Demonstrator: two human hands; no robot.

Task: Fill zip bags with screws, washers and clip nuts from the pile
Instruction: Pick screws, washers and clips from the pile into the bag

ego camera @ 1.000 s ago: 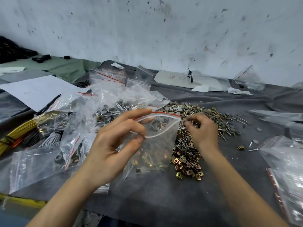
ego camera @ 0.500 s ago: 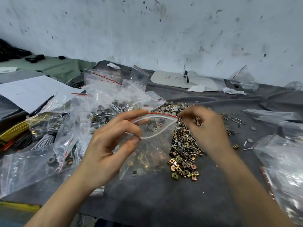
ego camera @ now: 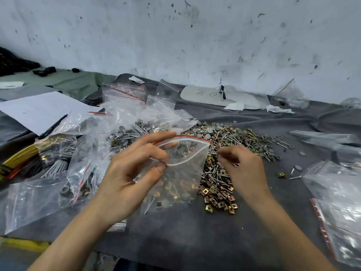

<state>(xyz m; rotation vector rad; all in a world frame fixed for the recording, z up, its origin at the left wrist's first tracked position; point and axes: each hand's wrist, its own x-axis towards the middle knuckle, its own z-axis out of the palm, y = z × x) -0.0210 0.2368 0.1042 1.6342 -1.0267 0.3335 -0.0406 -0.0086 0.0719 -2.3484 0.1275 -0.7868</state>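
My left hand [ego camera: 129,173] holds a clear zip bag [ego camera: 181,177] with a red strip, pinching its mouth open between thumb and fingers. A few screws, washers and clip nuts lie in the bag's bottom. My right hand [ego camera: 244,169] is just right of the bag's mouth, fingers curled and pinching what looks like a few screws from the pile; the pinch is partly hidden. The pile [ego camera: 230,145] of screws, grey washers and brass clip nuts spreads over the grey cloth [ego camera: 195,235] behind and right of the bag.
Filled and empty zip bags [ego camera: 82,153] crowd the left. More clear bags [ego camera: 336,194] lie at the right edge. White paper [ego camera: 39,108] and yellow bundles [ego camera: 17,157] sit far left. A spotted white wall [ego camera: 195,36] stands behind.
My right hand lifted from the pile and came in toward the bag's mouth. My left hand keeps the bag open in about the same place.
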